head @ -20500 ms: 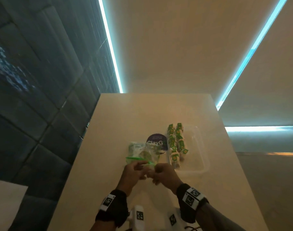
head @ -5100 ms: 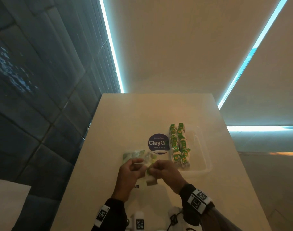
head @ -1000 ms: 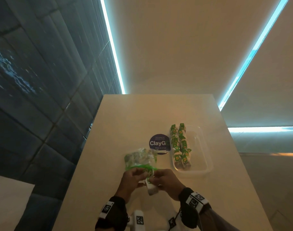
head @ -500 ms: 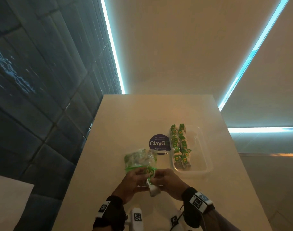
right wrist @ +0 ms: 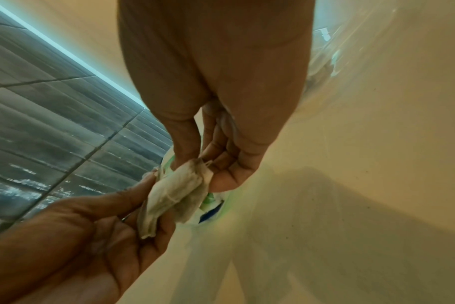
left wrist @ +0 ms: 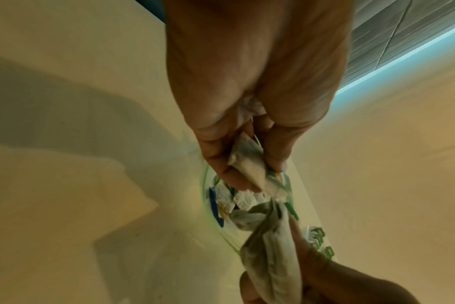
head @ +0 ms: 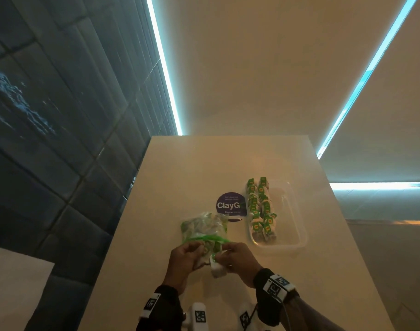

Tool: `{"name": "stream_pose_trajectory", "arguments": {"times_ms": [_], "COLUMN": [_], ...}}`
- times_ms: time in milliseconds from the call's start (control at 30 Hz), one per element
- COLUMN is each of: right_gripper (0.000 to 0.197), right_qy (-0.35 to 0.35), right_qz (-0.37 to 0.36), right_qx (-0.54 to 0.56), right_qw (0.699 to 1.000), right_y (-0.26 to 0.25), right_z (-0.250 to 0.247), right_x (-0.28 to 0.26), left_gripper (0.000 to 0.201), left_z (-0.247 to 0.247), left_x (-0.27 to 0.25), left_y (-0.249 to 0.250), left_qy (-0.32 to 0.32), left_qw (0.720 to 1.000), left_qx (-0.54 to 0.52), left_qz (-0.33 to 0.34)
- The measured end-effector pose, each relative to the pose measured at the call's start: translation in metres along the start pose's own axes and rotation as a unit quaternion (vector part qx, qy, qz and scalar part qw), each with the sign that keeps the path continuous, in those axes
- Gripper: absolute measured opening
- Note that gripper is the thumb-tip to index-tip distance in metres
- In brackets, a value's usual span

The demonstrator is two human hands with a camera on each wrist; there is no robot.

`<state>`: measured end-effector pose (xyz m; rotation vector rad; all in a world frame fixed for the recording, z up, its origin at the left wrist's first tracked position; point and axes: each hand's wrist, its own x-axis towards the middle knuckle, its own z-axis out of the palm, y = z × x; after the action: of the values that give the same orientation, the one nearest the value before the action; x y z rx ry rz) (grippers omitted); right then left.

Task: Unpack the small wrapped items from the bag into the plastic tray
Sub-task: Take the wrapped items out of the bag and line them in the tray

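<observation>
Dim, warm-toned room, lit chiefly by two cyan light strips (head: 167, 75) along the ceiling edges, a third band glowing at the right. Table (head: 204, 163) softly lit, its far end hazed. Broad soft shadows (right wrist: 351, 205) cast on the tabletop in both wrist views. Wrist views blurred and grainy, strongly stretched towards the edges; straight lines bowed. Glare noted on the tiled wall (head: 20, 103).

Bag (head: 204, 229) clear, green-rimmed; sticker (head: 229, 205) dark purple, white lettering.
</observation>
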<state>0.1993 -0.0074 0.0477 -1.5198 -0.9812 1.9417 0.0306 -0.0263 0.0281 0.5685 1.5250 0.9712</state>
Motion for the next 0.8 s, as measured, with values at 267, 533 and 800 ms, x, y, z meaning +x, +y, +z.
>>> {"name": "stream_pose_trajectory", "arguments": {"times_ms": [267, 533, 800], "right_gripper": [0.019, 0.026, 0.007], "right_qy": [0.067, 0.008, 0.057], "right_qz": [-0.046, -0.042, -0.04], "right_qx": [-0.007, 0.12, 0.165], "right_qw": [0.997, 0.992, 0.984], "right_y": [-0.015, -0.033, -0.028], "right_z": [-0.004, 0.0, 0.007], "right_x": [-0.004, -0.011, -0.01], "left_gripper": [0.014, 0.017, 0.016], "left_z": [0.001, 0.017, 0.028], "left_x": [0.0, 0.001, -0.009], "left_y": [0.002, 0.011, 0.017], "left_qy": [0.044, 0.015, -0.008], "left_qw": [0.998, 0.998, 0.994], "left_qx": [-0.04, -0.034, -0.102], "left_qz": [0.017, 0.056, 0.024]}}
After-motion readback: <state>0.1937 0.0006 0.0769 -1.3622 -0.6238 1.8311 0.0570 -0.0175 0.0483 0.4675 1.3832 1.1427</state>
